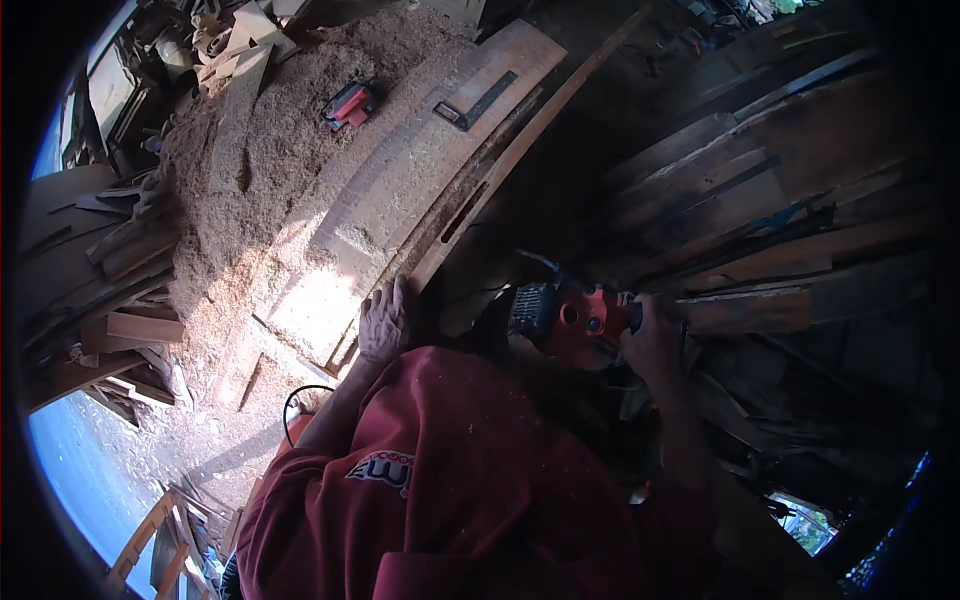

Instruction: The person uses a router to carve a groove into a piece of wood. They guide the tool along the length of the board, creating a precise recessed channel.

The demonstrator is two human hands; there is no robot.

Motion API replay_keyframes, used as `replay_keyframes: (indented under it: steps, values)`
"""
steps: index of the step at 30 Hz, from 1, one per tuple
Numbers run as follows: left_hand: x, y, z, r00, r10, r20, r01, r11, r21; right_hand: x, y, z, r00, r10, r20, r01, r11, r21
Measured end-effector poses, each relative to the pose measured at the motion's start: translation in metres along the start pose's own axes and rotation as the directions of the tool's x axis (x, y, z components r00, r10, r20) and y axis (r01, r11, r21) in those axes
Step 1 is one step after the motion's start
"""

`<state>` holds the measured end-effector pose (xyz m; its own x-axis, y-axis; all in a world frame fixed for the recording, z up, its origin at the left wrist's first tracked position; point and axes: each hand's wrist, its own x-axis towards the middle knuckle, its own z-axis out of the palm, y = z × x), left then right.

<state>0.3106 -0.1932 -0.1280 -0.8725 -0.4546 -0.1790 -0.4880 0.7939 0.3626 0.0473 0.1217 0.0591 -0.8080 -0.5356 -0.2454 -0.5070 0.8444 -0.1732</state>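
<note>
My left hand [385, 318] lies on the near end of a long narrow plank [508, 160], its fingers spread over the wood. Out to the right, my right hand [652, 337] is closed around the handle of a red power tool [588, 318] with a black vented motor housing. Its exact kind is hard to tell in the shade, and its underside is hidden. Beside the plank runs a wide board [400, 165] dusted with shavings. On that board's far part rests an L-shaped square [478, 103].
A second red power tool [350, 105] sits on a heap of wood shavings [285, 130]. Stacked dark boards [770, 200] fill the right side. Offcuts [145, 328] are piled at the left, and a black cable [290, 410] loops near my left forearm.
</note>
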Motion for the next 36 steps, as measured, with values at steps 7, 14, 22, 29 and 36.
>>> replay_keyframes:
  steps: [7,14,22,29,36]
  values:
    - [0.046,0.046,-0.034,0.879,0.460,-0.125,-0.472,0.806,-0.357,-0.009,-0.016,-0.005,0.991,0.115,-0.074,-0.122,0.988,-0.095]
    - [0.109,0.152,0.059,0.827,0.350,0.439,0.287,0.410,-0.866,-0.013,-0.006,-0.040,0.911,0.390,-0.136,-0.354,0.906,0.231]
    - [0.160,0.212,0.019,0.778,0.435,0.453,0.513,-0.025,-0.858,-0.017,0.051,-0.023,0.802,0.575,-0.160,-0.396,0.713,0.579]
    - [0.237,0.238,-0.117,0.897,0.354,0.263,-0.047,0.669,-0.742,-0.001,0.033,0.009,0.733,0.678,-0.045,-0.115,0.189,0.975]
    - [0.287,0.200,-0.214,0.900,0.424,0.101,-0.309,0.784,-0.539,0.072,-0.034,0.040,0.704,0.669,-0.237,0.296,0.026,0.955]
